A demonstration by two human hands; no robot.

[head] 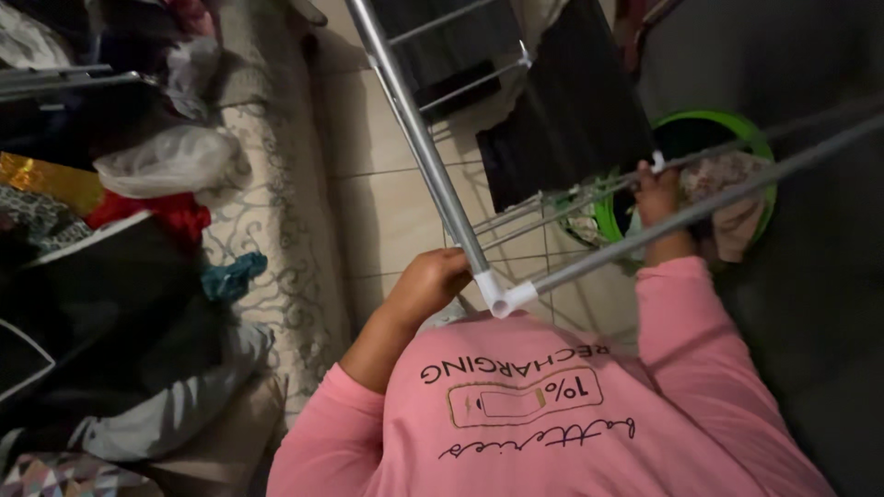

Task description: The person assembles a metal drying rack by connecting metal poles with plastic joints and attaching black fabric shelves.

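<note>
One dark cloth (562, 110) already hangs on our drying rack (419, 138); our left hand (433, 281) curls around its frame, while our right hand (658, 193) grips laundry in the green basket (746, 129), unhung.

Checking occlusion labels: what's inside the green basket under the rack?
The green basket holds pale patterned cloth. Rack rods and the right hand cross it; its bottom is hidden.

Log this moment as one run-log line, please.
left hand: on drying rack corner | right hand: reaching through rack wires toward cloth in green basket | dark cloth: hanging on rack
</note>
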